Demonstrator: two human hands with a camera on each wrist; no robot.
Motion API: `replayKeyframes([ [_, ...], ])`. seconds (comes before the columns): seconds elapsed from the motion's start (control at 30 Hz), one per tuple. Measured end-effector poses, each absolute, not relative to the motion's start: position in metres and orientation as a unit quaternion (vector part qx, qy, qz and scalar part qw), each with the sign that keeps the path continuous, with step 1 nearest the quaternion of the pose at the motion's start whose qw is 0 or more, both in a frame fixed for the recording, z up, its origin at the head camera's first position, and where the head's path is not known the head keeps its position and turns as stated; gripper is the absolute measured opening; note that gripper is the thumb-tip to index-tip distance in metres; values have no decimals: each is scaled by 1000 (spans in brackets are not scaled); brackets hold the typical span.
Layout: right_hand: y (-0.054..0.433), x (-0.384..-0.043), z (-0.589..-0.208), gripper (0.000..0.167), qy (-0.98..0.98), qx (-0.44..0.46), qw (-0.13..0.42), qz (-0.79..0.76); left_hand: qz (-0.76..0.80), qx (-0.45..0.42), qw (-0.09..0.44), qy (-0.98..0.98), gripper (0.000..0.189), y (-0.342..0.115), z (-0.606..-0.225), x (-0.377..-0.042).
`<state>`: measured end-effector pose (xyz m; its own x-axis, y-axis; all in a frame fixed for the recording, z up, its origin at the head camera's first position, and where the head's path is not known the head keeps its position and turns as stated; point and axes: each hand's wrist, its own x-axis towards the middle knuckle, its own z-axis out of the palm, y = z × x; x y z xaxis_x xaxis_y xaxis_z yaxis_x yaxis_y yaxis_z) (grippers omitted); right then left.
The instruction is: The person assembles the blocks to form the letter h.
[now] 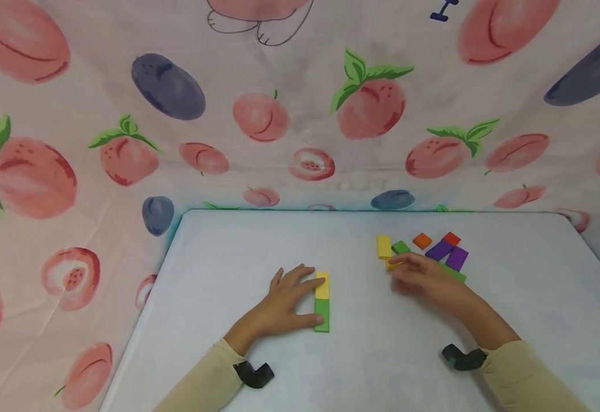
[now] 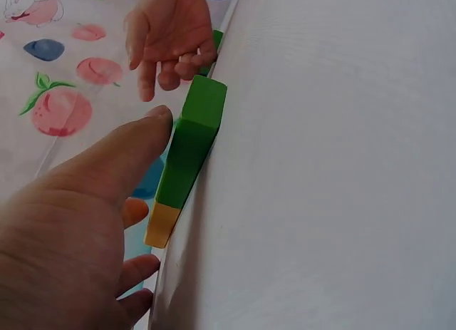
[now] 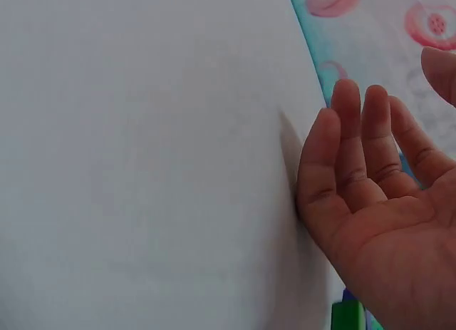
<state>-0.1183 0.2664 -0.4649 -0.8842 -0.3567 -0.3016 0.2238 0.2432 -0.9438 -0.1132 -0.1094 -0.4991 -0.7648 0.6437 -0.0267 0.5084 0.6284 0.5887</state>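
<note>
On the white table a green block [image 1: 322, 316] and a yellow block [image 1: 322, 285] lie end to end in a line. My left hand [image 1: 288, 303] is spread beside them, its index finger at the yellow block and its thumb at the green one. From the left wrist, the thumb [image 2: 146, 148] appears along the side of the green block [image 2: 192, 141]. My right hand [image 1: 431, 281] is over the near side of a loose group of blocks, its fingertips by a small yellow block [image 1: 393, 265]. In the right wrist view its fingers [image 3: 349, 145] are loosely bent with nothing between them.
Around the right hand lie an upright-lying yellow block [image 1: 384, 246], a green block [image 1: 400, 247], an orange block [image 1: 422, 241], a red block [image 1: 452, 238], purple blocks [image 1: 457, 258] and a long green block [image 1: 454, 273]. A fruit-print cloth [image 1: 259, 166] hangs behind the table.
</note>
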Motion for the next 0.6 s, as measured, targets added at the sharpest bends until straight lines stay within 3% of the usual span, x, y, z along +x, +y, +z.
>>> replayKeyframes([
  [0.6, 302, -124, -468, 47, 717, 30, 255, -648, 315, 340, 107, 879, 63, -116, -502, -120],
])
